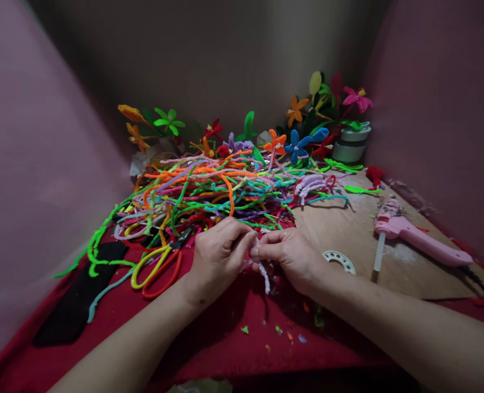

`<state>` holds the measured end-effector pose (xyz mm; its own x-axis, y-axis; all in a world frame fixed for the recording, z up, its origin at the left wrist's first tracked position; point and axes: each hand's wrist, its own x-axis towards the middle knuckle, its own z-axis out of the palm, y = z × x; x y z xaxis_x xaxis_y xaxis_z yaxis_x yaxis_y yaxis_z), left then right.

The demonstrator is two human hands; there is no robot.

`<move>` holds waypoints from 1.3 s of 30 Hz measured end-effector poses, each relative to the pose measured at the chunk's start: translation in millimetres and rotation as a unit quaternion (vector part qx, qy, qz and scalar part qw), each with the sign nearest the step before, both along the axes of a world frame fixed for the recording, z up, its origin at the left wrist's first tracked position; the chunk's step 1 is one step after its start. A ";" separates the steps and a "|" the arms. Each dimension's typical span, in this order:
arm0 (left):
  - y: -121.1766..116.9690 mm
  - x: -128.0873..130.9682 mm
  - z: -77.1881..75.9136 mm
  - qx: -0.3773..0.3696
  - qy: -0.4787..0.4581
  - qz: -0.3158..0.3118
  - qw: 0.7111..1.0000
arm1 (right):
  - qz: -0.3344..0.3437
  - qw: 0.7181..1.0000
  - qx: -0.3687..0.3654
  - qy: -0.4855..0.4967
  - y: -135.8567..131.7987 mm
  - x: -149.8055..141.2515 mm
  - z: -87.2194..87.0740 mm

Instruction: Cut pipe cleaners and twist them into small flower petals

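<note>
My left hand (pixel 221 254) and my right hand (pixel 288 255) meet over the red cloth, thumbs and forefingers pinched close together. Between them is a pale lilac pipe cleaner (pixel 264 277), whose loose end curls down below the fingertips. The part inside the grip is mostly hidden by my fingers. Just beyond the hands lies a big heap of coloured pipe cleaners (pixel 209 185). Scissors (pixel 160 270) with one yellow and one red handle rest to the left of my left hand. A white ring-shaped piece (pixel 340 261) lies by my right wrist.
A pink glue gun (pixel 422 237) with a glue stick lies on a wooden board (pixel 327 224) at right, its cord running off right. Pipe-cleaner flowers (pixel 297 144) and a pale pot (pixel 351 143) stand behind. A black strip (pixel 78 295) lies left. Scraps dot the red cloth (pixel 233 349).
</note>
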<state>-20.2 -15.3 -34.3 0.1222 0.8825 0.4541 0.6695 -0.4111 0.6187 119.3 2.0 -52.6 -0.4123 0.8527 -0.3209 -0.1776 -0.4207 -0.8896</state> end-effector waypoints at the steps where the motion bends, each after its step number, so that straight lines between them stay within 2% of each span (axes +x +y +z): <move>1: 0.0 -0.6 -0.8 0.018 0.018 -0.005 1.000 | 0.000 1.000 0.003 0.000 -0.3 0.2 0.4; 3: 0.6 -1.3 -1.1 0.029 0.030 -0.008 0.999 | -0.002 1.000 0.005 0.009 -1.2 0.9 1.0; 7: 2.9 -1.8 -0.8 0.005 0.006 -0.007 1.000 | 0.008 0.999 0.008 0.030 -0.9 2.6 -1.5; 12: 4.6 -2.9 -4.0 0.119 0.071 -0.039 0.990 | 0.018 0.999 0.033 0.030 2.1 2.8 -8.5; 14: 6.0 -2.9 -2.6 0.077 0.047 -0.045 0.995 | 0.014 0.999 0.027 0.027 1.6 2.5 -7.8; 17: 8.1 -2.3 2.7 -0.092 -0.048 -0.052 0.993 | 0.004 0.999 0.014 0.029 -0.1 1.9 -3.6; 19: 8.0 -1.8 4.8 -0.160 -0.085 -0.053 0.982 | 0.003 1.000 0.016 0.026 -0.6 1.2 -1.5; 20: 7.4 -1.5 4.7 -0.159 -0.084 -0.048 0.983 | 0.004 1.000 0.016 0.025 -0.5 0.9 -1.0; 24: 3.2 0.8 -0.1 -0.038 -0.037 -0.005 0.999 | 0.009 0.999 -0.005 0.044 1.1 0.2 -2.5; 25: 2.7 1.5 -0.8 -0.033 -0.040 0.006 0.999 | 0.011 0.999 -0.009 0.050 1.4 0.4 -2.9; 27: 3.3 2.4 -0.3 -0.096 -0.087 0.018 0.991 | 0.018 0.998 -0.013 0.056 1.8 1.2 -3.3; 30: 7.4 1.7 3.7 -0.226 -0.214 0.006 0.950 | 0.021 0.998 -0.014 0.052 2.6 2.7 -3.9; 33: 11.0 -1.2 7.0 -0.235 -0.291 0.013 0.927 | -0.002 0.998 -0.002 0.065 5.0 3.9 -6.9; 39: 9.0 -2.4 7.9 -0.315 -0.222 -0.022 0.923 | -0.028 0.993 0.056 0.103 12.1 6.6 -15.5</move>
<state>-22.6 -6.3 -26.4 0.0894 0.9871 -0.1325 0.2836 0.1023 0.9535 125.9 14.1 -68.1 -0.4108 0.9013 -0.1374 -0.3799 -0.3062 -0.8729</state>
